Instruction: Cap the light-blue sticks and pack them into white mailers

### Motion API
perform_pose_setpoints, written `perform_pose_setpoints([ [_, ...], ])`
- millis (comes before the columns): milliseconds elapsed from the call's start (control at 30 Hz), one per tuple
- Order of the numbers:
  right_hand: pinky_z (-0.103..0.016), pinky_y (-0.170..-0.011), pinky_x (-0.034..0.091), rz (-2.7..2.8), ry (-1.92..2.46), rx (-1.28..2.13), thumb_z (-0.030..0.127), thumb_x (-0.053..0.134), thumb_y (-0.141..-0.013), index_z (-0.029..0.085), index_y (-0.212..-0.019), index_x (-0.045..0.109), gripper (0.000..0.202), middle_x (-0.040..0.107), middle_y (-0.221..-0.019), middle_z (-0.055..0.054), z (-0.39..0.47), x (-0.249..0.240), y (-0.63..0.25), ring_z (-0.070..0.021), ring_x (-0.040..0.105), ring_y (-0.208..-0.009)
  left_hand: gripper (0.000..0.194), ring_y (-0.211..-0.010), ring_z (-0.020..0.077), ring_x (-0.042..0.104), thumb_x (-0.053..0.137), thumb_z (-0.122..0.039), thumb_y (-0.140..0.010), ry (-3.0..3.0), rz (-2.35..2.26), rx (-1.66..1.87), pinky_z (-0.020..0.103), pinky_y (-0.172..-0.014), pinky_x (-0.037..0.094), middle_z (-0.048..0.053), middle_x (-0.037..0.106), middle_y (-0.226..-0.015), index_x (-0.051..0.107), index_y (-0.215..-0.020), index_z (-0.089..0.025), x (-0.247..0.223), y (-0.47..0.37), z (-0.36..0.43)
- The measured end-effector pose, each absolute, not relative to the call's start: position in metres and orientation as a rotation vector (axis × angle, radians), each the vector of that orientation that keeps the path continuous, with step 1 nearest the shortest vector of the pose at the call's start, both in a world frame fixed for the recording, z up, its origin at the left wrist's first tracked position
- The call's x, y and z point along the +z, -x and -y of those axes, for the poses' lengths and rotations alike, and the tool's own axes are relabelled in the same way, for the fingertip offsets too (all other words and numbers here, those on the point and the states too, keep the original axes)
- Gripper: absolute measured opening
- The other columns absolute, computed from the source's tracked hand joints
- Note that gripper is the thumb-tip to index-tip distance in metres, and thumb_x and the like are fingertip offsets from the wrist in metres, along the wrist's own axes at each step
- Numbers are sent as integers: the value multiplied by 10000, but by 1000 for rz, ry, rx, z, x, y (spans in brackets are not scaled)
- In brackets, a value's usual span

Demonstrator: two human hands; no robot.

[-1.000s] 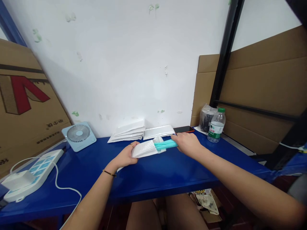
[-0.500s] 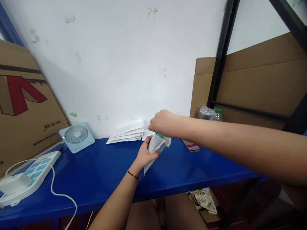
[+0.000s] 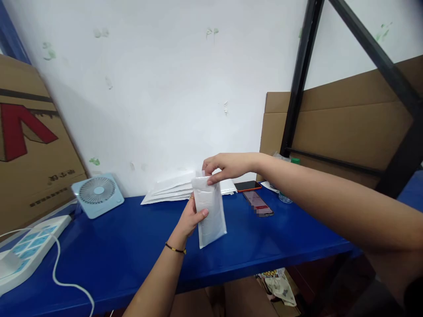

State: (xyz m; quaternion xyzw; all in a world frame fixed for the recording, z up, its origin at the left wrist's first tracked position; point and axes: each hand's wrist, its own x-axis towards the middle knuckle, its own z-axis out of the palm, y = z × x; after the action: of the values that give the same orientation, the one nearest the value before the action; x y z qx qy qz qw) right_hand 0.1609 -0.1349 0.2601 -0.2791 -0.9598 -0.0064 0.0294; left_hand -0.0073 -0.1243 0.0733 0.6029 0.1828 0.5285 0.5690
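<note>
Since the earlier frame, the white envelope point(image 3: 213, 215) had turned so that its broad face stood toward me, and my right hand point(image 3: 229, 165) had come down to its mouth; the turquoise contents, visible before, had passed out of sight. The envelope was held above the counter point(image 3: 132, 251), near the middle of the scene, its upper end leaning slightly to the left. I had the fingers of my left hand point(image 3: 191, 218) closed around its left edge, gripping it with the thumb across the front. The thumb of my right hand touched the front near the top edge, while its other fingers were bent at the mouth and partly hidden; I could not tell whether they were closed on it.

On the far side, a stack of white envelopes point(image 3: 168, 190) lay beneath the wall point(image 3: 165, 88), partly behind the held one. To its right lay a dark phone point(image 3: 247, 186) with an orange edge, and just nearer, a second phone point(image 3: 255, 200) with its screen lit. Farther right, my right forearm covered most of a bottle with a green cap point(image 3: 295, 161). At left stood a light blue fan point(image 3: 98, 196), tilted back, with a power strip point(image 3: 41, 242) nearer and a white cable point(image 3: 61, 279) trailing toward the near edge.
</note>
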Motion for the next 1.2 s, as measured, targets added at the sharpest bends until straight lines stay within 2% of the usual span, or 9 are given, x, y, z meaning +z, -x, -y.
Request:
perform_pose_setpoints([
  [100, -234, -654, 370, 2862, 949, 59, 356, 413, -870, 139, -939, 571, 277, 575, -905, -30, 131, 250, -162, -115, 501, -753, 572, -972, 214, 550, 710, -314, -636, -1402, -495, 1308, 336, -849, 434, 85, 596, -1079, 481, -1140, -172, 85, -1, 136],
  [233, -286, -731, 355, 2581, 990, -392, 373, 431, -856, 160, -1098, 489, 328, 517, -1098, -93, 136, 224, -162, -170, 486, -888, 389, -810, 175, 591, 678, -307, -680, -1360, -593, 1386, 297, -753, 460, 58, 645, -926, 560, -1019, -156, 88, -10, 139],
  [367, -321, -728, 326, 2636, 1037, -711, 519, 367, -846, 143, -938, 569, 437, 578, -918, -105, 144, 198, -164, -208, 508, -830, 281, -789, 154, 585, 694, -273, -662, -1395, -626, 1527, 263, -739, 452, 32, 641, -869, 578, -891, -160, 86, -16, 129],
  [467, -276, -609, 308, 2735, 1233, -548, 505, 356, -855, 150, -745, 586, 436, 580, -663, -63, 142, 193, -170, -159, 509, -625, 313, -819, 159, 586, 708, -252, -642, -1432, -594, 1525, 264, -751, 453, 35, 633, -884, 557, -902, -167, 86, -20, 120],
  [600, -252, -508, 271, 2549, 1436, -202, 524, 365, -841, 162, -619, 551, 463, 519, -535, -35, 123, 205, -190, -126, 450, -502, 643, -956, 219, 567, 772, -217, -536, -1566, -539, 1170, 328, -811, 453, 82, 603, -1064, 502, -1119, -186, 78, -13, 106],
  [733, -242, -455, 303, 2133, 1503, 412, 587, 379, -803, 166, -675, 565, 478, 515, -549, -29, 90, 204, -211, -117, 443, -476, 495, -917, 245, 593, 769, -256, -551, -1471, -601, 797, 365, -817, 457, 102, 641, -986, 600, -999, -132, 67, 20, 80],
  [867, -227, -417, 318, 1783, 1502, 845, 590, 465, -753, 138, -728, 576, 466, 523, -577, -32, 42, 176, -204, -99, 432, -461, 578, -840, 199, 615, 766, -240, -573, -1120, -741, 1082, 317, -705, 498, 83, 628, -1002, 519, -1093, -186, 72, 73, 41],
  [1000, -189, -392, 297, 1622, 1467, 979, 491, 550, -742, 133, -769, 539, 359, 440, -520, 28, -19, 153, -158, -59, 369, -422, 555, -621, 91, 586, 736, -158, -586, -801, -935, 1570, 218, -584, 481, 17, 617, -812, 472, -1073, -199, 89, 126, -9],
  [1200, -197, -383, 325, 1557, 1435, 770, 328, 633, -704, 144, -920, 485, 320, 486, -515, 38, -93, 124, -84, -81, 426, -411, 372, -777, 148, 581, 644, -299, -641, -1154, -1469, 1935, 294, -732, 476, 50, 589, -914, 549, -977, -170, 75, 173, -70],
])
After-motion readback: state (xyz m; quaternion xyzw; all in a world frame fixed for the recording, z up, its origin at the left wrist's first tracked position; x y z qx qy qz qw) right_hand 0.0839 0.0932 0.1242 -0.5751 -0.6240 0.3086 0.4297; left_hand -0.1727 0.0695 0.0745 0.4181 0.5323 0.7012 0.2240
